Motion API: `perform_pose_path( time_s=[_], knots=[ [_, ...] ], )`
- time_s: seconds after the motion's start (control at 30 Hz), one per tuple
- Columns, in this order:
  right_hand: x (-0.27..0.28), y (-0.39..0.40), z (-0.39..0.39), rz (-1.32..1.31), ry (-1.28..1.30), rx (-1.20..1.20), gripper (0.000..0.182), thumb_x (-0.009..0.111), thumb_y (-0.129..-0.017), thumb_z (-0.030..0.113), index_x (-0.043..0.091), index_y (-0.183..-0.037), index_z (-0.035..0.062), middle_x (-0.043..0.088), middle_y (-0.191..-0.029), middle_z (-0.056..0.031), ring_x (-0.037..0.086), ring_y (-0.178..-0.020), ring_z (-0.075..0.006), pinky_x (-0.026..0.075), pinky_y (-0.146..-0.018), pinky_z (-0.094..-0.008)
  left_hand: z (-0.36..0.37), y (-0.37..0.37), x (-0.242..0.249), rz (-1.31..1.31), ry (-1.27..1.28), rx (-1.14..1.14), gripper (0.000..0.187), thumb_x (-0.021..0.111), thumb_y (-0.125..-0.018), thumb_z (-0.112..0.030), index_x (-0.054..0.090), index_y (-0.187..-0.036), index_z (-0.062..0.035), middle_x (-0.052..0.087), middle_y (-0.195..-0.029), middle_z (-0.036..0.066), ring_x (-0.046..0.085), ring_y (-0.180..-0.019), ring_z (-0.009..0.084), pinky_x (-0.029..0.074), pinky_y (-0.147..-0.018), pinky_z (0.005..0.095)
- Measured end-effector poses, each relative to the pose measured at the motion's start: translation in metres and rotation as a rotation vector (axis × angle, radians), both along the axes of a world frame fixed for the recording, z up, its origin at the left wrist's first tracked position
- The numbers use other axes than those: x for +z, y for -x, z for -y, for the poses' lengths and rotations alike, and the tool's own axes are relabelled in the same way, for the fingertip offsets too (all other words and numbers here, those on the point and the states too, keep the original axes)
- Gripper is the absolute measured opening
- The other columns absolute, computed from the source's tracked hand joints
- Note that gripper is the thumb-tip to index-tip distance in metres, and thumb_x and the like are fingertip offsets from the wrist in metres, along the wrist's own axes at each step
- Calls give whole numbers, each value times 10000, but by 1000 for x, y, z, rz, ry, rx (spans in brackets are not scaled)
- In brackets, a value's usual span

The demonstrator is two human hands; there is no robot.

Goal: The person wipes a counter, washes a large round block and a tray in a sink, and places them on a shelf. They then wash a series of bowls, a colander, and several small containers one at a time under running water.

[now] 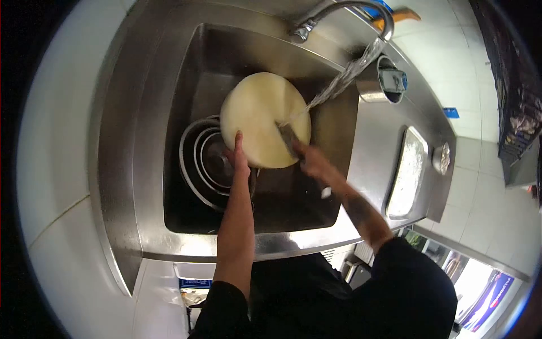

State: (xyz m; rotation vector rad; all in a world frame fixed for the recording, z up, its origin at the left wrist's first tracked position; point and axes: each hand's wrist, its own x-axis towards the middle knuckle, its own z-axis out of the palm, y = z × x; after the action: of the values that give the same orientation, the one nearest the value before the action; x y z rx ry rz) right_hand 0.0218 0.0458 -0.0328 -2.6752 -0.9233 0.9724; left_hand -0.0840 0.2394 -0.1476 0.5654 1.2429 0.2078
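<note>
A thick, round, cream-coloured cutting board [265, 113] is tilted up inside the steel sink. My left hand [240, 158] grips its lower left edge, thumb lying over the face. In my right hand [315, 164] is a flat dark tool [288, 138] with a whitish handle end [326, 192]; motion blurs it, and I cannot tell its exact kind. Its flat end lies against the right part of the board. Running water [347, 76] from the curved faucet [389, 25] falls onto the board near the tool. Nested round metal bowls [189, 181] sit below my left hand.
The sink [186, 62] has a raised steel rim. On the right counter stand a metal pot [370, 85] holding a greenish thing, a shallow tray [406, 175] and a small bowl [441, 158]. An orange-handled tool [401, 15] lies behind the faucet.
</note>
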Motion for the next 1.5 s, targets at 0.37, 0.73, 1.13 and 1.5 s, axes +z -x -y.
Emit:
perform_pose_path(
  time_s=[0.37,0.73,1.13,1.5],
  knots=[
    [-14,-91,-96,193,-136,155,572,632,-770,191,487,-1294,15,618,-1113,-230,613,-1042,-317,477,-871,-382,-1,19,-18,356,188,84,764,485,-891,-572,269,-1443,-90,347,-1450,78,323,-1324,245,260,-1078,400],
    [44,43,-51,-138,-83,-6,707,497,-720,-70,377,-1396,103,484,-1326,-196,487,-1214,-326,395,-1018,-377,2,31,-69,321,289,119,786,595,-825,-582,386,-1377,-63,450,-1373,76,421,-1245,240,327,-1027,396],
    [52,82,9,-212,43,9,853,478,-580,-116,372,-1401,92,327,-1461,-165,312,-1352,-301,238,-1133,-362,0,30,-94,226,351,76,847,643,-773,-606,396,-1371,-59,479,-1339,65,450,-1210,217,349,-997,343],
    [11,24,16,-195,-97,81,726,539,-706,-50,391,-1394,129,394,-1425,-138,435,-1269,-312,326,-1094,-389,-2,30,-64,344,237,97,824,613,-791,-618,402,-1372,-73,497,-1314,62,469,-1178,212,370,-964,335]
  ],
)
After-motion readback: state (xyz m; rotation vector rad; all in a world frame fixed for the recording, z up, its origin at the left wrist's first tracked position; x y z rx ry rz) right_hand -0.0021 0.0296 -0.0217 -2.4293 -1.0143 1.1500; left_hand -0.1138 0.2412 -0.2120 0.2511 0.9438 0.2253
